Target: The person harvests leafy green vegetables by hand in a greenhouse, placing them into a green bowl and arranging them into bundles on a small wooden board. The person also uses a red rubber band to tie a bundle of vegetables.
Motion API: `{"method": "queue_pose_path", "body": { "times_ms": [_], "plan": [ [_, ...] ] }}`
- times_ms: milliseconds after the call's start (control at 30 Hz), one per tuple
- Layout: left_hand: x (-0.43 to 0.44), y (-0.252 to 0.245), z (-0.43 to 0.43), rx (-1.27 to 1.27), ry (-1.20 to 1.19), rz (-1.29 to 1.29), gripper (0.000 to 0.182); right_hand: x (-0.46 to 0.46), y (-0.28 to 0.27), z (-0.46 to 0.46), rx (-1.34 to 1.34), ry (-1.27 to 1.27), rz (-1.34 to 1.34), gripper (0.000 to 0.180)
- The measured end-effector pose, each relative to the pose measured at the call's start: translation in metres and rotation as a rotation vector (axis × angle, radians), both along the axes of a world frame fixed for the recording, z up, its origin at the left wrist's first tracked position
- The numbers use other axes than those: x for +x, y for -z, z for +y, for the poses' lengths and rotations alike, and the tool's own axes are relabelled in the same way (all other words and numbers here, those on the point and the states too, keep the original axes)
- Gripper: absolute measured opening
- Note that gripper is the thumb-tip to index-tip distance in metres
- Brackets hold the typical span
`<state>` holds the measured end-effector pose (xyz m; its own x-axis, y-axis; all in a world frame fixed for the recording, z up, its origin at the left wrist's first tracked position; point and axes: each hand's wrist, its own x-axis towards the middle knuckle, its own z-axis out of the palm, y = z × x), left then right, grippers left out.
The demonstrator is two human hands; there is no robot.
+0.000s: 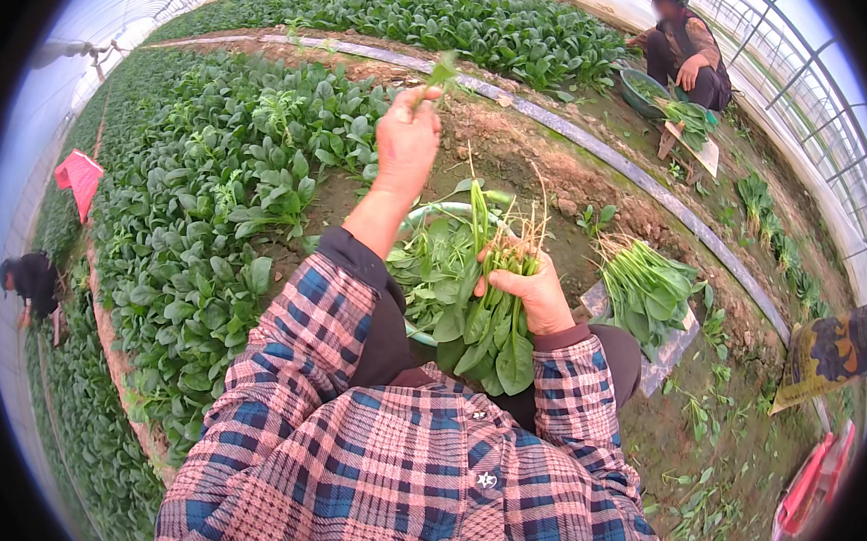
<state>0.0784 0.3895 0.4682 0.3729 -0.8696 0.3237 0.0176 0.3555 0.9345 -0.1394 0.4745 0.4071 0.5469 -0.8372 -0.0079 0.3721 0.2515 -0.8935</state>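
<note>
My left hand is raised ahead of me, pinching a small green leaf or sprig that looks blurred. In my right hand is a bunch of spinach-like greens, its roots pointing up and its leaves hanging down. Beneath the bunch stands a round basin with a pale green rim, which holds loose leaves; the bunch and my right hand hide part of it. To the right of my right hand, a heap of similar greens with roots lies on a board.
Dense leafy plants grow on the left. A grey strip curves across the soil. A person sits at upper right beside a green basin; another person bends at far left. A yellow printed bag hangs at right.
</note>
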Motion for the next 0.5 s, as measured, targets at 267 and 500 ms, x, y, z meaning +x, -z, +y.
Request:
{"method": "queue_pose_path", "body": {
  "times_ms": [267,500],
  "plan": [
    [0.027,0.049,0.019,0.358,0.358,-0.611,0.034,-0.005,0.011,-0.008,0.022,0.005,0.027,0.031],
    [0.001,0.021,0.046,0.305,0.715,-0.032,0.023,0.005,0.011,-0.009,0.094,-0.034,-0.031,0.033]
  ]
}}
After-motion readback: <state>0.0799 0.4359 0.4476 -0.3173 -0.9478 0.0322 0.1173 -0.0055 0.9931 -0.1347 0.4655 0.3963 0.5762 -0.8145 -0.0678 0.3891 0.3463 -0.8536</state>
